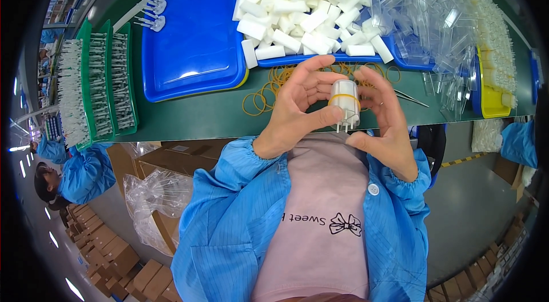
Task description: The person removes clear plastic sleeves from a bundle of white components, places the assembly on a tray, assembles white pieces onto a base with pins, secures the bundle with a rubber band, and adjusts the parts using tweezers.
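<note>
Between my hands, above the near edge of the table, is a small white foam block with clear plastic pieces [345, 103]. A yellow rubber band circles its middle, and thin prongs stick out at its lower end. My left hand [303, 96] is closed on it, thumb across its lower front and fingers behind. My right hand [386, 122] curves around its right side with thumb and index finger wide apart. Whether its other fingertips touch the piece I cannot tell. Behind my hands lie loose rubber bands [258, 103] and metal tweezers [410, 98].
White foam blocks [297, 10] are heaped at the back, beside a pile of clear plastic sleeves [423, 10]. A blue tray [194, 39] lies at left, next to green racks [108, 82] of small parts. A yellow tray [494, 109] stands at right. Another person [86, 170] sits far left.
</note>
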### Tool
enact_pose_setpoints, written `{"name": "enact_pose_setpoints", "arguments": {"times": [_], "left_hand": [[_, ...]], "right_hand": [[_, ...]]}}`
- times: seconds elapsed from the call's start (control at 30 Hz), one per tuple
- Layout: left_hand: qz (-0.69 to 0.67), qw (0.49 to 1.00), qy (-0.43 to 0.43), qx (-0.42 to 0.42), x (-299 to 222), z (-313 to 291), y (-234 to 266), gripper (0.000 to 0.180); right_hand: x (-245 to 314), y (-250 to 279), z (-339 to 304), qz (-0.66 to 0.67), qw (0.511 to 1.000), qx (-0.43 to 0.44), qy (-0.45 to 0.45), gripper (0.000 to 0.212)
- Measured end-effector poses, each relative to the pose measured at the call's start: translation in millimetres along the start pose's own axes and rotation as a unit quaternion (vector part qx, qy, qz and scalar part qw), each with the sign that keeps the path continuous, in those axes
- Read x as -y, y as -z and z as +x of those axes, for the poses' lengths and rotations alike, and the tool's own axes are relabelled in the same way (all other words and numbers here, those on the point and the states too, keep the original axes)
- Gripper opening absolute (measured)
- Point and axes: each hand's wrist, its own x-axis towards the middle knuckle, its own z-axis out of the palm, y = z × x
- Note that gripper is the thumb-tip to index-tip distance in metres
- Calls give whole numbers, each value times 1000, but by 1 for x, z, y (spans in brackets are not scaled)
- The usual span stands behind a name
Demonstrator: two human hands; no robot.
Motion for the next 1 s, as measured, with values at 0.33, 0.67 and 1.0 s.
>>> {"name": "enact_pose_setpoints", "arguments": {"times": [0.33,0.67,1.0], "left_hand": [[-50,993,69,82,5,4,-17,91],[89,994,-61,29,-12,-8,-10,75],[66,995,-71,31,-13,-1,-20,48]], "right_hand": [[8,6,-3,-460,842,-85,270,55],[66,169,-74,-274,790,-501,224,49],[45,349,-76,-453,611,-625,174,43]]}}
